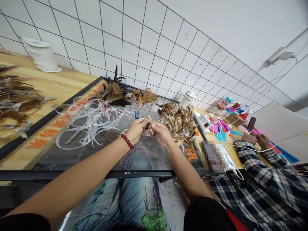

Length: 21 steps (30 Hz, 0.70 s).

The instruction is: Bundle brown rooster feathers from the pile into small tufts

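Over the middle of the glass-topped table, my left hand (137, 131), with a dark red bead bracelet on its wrist, is closed in a pinch on brown feathers (149, 119). My right hand (161, 133) meets it from the right, its thumb and forefinger pinched at the same feathers; the fingers hide much of them. Just beyond my left hand lies a small blue tool (136, 114), perhaps a thread snipper. A tied bunch of brown feathers (144, 97) rests behind it. To the right of my right hand is a heap of loose brown feathers (179, 123).
Tangled clear plastic strips (90, 120) lie left, before a brown and black feather bunch (113, 93). More feathers (16, 102) and a white spool (42, 56) are far left. A white lidded cup (188, 98) stands behind the heap. A co-worker's plaid sleeve (250, 157) is at right.
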### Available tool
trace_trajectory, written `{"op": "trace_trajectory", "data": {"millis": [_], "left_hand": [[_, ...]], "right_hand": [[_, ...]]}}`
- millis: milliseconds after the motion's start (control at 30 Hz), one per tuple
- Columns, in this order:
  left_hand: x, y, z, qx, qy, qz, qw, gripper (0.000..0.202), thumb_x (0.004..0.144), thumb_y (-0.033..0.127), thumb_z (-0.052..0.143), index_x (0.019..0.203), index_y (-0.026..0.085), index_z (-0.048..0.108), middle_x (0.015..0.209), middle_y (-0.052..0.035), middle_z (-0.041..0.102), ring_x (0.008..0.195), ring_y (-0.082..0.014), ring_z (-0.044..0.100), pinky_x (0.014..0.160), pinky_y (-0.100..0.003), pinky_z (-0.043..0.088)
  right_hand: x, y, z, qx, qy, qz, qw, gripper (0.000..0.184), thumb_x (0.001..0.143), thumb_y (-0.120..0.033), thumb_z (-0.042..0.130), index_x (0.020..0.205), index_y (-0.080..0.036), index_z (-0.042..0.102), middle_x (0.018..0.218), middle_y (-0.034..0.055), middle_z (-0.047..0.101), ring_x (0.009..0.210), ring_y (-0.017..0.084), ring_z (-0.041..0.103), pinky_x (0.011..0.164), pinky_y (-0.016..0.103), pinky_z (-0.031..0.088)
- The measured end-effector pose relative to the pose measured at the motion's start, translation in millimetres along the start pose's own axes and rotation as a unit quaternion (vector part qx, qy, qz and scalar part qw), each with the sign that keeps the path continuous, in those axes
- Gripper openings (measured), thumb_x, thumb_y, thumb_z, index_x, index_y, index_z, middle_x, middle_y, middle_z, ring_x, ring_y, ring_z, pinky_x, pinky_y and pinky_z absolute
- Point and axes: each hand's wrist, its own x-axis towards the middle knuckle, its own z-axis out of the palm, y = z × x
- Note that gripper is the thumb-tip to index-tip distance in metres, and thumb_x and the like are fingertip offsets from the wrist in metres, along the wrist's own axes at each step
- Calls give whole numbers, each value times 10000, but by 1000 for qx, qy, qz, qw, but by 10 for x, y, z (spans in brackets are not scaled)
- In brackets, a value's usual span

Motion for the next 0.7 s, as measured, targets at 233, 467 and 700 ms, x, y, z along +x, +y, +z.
{"op": "trace_trajectory", "data": {"millis": [233,467,700], "left_hand": [[-45,0,19,15,-37,-14,999,202,719,286,709,747,113,609,547,18,560,416,-73,494,415,-200,439],[-74,-28,21,47,-21,4,999,266,692,366,707,772,134,605,476,53,519,345,-71,477,348,-180,395],[-113,-36,72,69,79,33,994,255,725,383,659,828,153,616,446,81,484,257,-58,350,278,-191,268]], "right_hand": [[53,66,52,101,-19,73,992,205,635,-303,758,684,-150,631,563,-21,582,489,61,477,469,176,382],[56,101,88,113,-75,104,985,282,718,-383,691,609,-145,587,460,-32,518,413,55,433,432,174,347],[21,118,197,-15,-63,86,994,448,713,-574,647,579,-150,588,453,-19,542,401,58,444,415,178,310]]}}
